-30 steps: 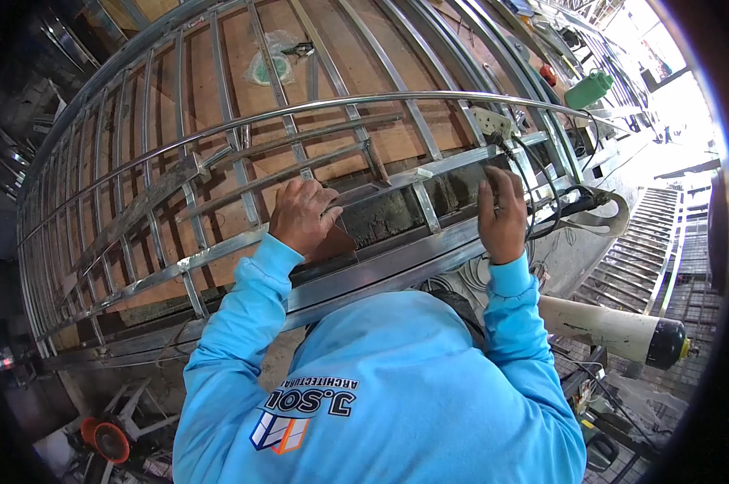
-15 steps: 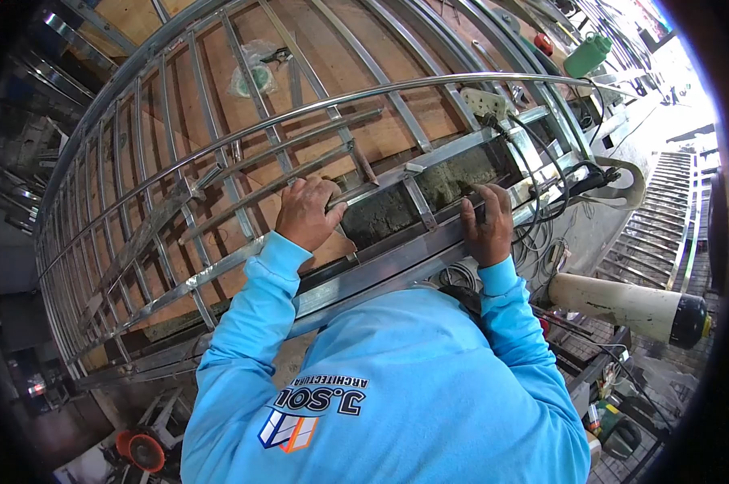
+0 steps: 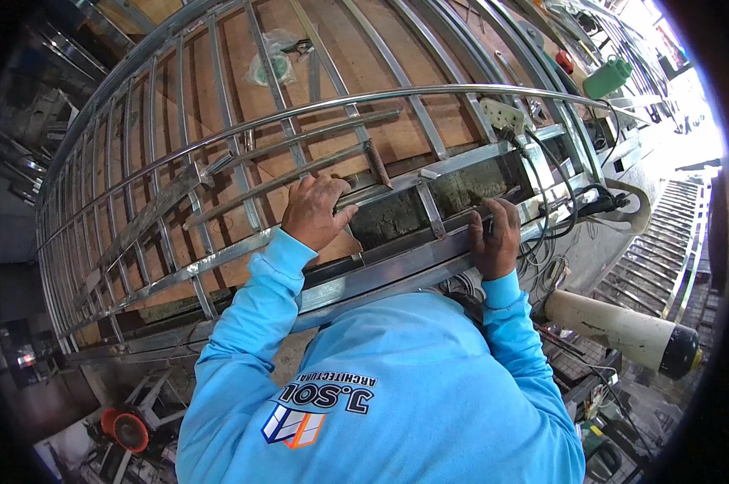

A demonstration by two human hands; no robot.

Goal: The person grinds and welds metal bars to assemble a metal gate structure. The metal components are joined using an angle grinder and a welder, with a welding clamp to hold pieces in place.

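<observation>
Up against the curved steel grille [image 3: 219,161] | left hand [image 3: 316,211] just left of the short crosspiece [image 3: 431,208], lying flat on a bar, fingers together, thumb sticking out | right hand [image 3: 493,238] just right of the crosspiece, fingers curled over the front rail [image 3: 396,270], gripping it | power strip [image 3: 501,117] and black cables [image 3: 554,194] further right of the crosspiece

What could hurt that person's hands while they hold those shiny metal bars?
The right hand curls over the long silver steel rail, right beside tangled black cables that lead towards the white power strip. The fingers might snag them. The left hand presses down among thin silver steel bars, whose cut ends could perhaps scratch or pinch it.
</observation>
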